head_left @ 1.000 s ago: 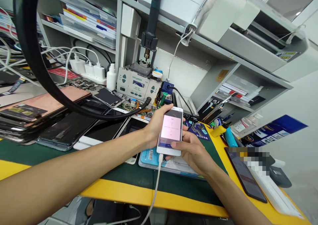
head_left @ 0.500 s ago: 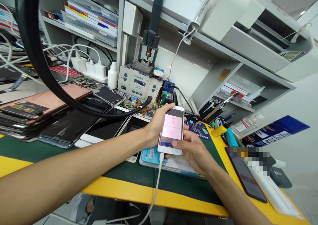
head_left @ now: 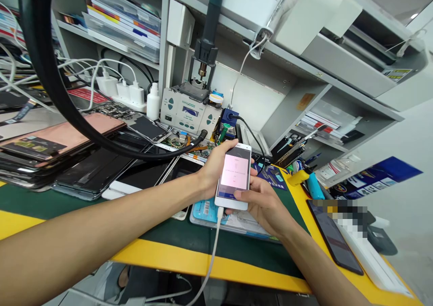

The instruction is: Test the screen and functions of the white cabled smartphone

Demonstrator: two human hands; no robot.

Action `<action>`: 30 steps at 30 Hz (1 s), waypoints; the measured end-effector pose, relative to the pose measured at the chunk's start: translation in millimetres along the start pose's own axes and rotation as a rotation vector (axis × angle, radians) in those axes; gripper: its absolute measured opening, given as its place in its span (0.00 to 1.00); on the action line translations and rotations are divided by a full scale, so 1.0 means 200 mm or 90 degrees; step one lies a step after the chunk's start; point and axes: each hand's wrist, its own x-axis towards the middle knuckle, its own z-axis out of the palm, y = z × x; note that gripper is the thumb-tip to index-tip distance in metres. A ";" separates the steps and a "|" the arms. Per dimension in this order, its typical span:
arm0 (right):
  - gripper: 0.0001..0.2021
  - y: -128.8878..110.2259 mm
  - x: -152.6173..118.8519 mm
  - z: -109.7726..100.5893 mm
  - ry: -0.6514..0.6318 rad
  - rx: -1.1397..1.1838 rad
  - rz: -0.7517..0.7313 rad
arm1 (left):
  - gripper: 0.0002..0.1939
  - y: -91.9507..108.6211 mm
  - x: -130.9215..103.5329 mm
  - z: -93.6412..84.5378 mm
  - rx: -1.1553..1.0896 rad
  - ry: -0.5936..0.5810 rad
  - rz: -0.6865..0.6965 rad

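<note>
A white phone (head_left: pixel 234 175) with a lit screen showing a pale pop-up box is held upright in both hands. My left hand (head_left: pixel 213 168) grips its left side, the thumb along the upper edge. Around the lower right side is my right hand (head_left: pixel 262 200), its thumb on the bottom of the screen. A white cable (head_left: pixel 216 234) is plugged into the phone's lower end and hangs over the table's front edge. Beneath the phone lies a clear case with blue packets (head_left: pixel 204 210) on the green mat (head_left: pixel 169 238).
Stacked phones and panels (head_left: pixel 61 139) cover the left side. Behind the hands stand a grey soldering station (head_left: pixel 189 112) and a white bottle (head_left: pixel 153 102). A thick black hose (head_left: pixel 64 103) loops across the left. A dark tablet (head_left: pixel 334 238) lies at the right.
</note>
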 end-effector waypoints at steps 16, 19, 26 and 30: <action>0.15 0.00 0.00 0.01 0.011 0.009 -0.001 | 0.29 0.00 0.01 -0.01 -0.002 -0.004 -0.008; 0.15 0.00 0.00 0.01 0.011 0.007 0.001 | 0.28 0.00 0.01 0.00 -0.001 0.002 -0.006; 0.17 0.00 0.00 0.01 0.018 0.000 0.008 | 0.29 0.00 0.00 0.00 0.000 0.014 -0.006; 0.17 -0.02 -0.01 0.02 0.025 -0.004 0.015 | 0.28 0.00 0.00 0.00 -0.001 0.011 -0.005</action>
